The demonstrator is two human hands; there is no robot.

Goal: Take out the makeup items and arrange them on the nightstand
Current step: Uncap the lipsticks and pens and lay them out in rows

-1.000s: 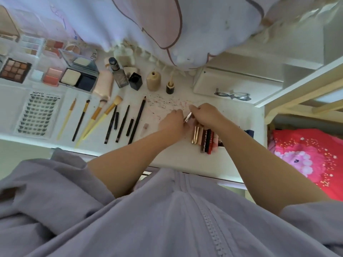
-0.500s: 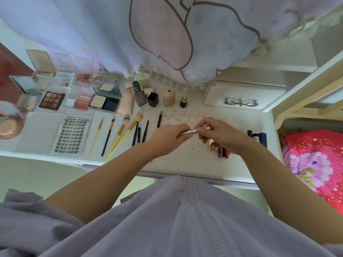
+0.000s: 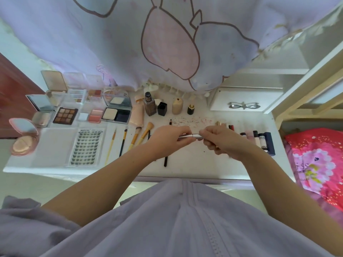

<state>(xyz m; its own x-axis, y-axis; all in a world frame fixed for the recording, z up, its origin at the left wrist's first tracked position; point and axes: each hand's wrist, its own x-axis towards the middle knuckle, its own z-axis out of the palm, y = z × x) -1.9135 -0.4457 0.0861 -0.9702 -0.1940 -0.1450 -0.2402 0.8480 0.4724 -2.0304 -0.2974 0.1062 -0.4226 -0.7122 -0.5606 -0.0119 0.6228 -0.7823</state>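
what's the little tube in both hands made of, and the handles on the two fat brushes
The tube, gripped by the left hand and right hand, looks like metal or metallised plastic: silvery with a bright sheen. The brush handles look like bamboo or pale wood: matte yellow-tan, though painted plastic is possible.

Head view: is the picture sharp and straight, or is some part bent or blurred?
Head view: wide-angle bending curves the nightstand edge; the lash tray and silver tube, held by the left hand and right hand, look fairly sharp; daylight is soft, without hard shadows.
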